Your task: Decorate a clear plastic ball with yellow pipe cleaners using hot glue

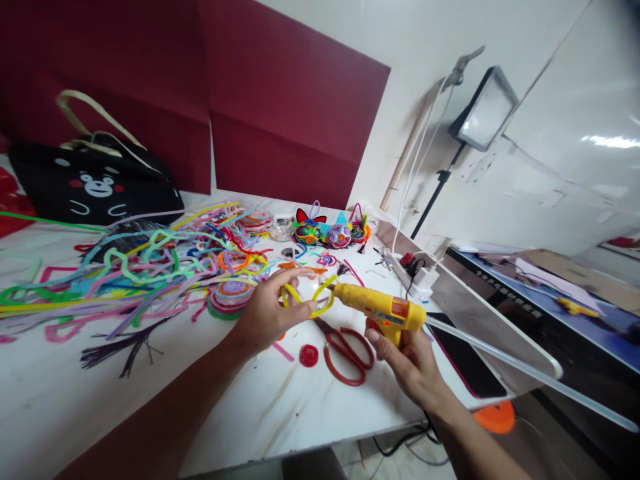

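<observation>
Beyond and left of the scissors (349,352), my left hand (275,307) pinches a bent yellow strip (321,289), apparently to steady its end near the nozzle. Right of the scissors, my right hand (407,357) grips the glue gun (377,305) by its handle, presumably for aim.

No text is legible with certainty. Pale lettering (507,293) runs along the black edge (575,341) of the blue surface (613,333) at right; its characters are too blurred to read. Small markings on the yellow glue gun (375,305) are likewise illegible.
</observation>
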A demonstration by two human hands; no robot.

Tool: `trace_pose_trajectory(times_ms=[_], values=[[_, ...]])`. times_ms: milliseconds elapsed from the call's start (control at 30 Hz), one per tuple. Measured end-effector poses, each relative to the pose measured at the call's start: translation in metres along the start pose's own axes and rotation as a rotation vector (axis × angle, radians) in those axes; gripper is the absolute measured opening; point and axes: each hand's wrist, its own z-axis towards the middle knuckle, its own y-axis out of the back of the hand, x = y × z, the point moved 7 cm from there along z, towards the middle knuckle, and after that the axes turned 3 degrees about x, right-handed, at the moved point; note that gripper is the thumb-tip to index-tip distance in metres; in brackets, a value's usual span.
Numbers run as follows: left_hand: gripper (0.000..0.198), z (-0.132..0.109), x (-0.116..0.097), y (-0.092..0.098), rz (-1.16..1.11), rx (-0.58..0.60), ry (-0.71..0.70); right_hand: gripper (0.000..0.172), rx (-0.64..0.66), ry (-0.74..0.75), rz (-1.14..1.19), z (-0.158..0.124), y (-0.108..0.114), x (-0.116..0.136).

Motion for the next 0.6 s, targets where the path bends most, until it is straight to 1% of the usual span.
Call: trace_pose_trajectory(times_ms=[267, 600], values=[[0.05, 0.0007, 0.001, 0.0005, 0.0, -0.004, -0.01, 0.03, 0.023, -0.008, -0.025, -0.0018, -0.0006, -0.0025], [0.049, 0.0016, 0.0025, -0.0002, 0.016, 0.004, -0.027, 0.027, 0.07, 0.056, -0.045, -0.0039, -0.0045, 0.0005]])
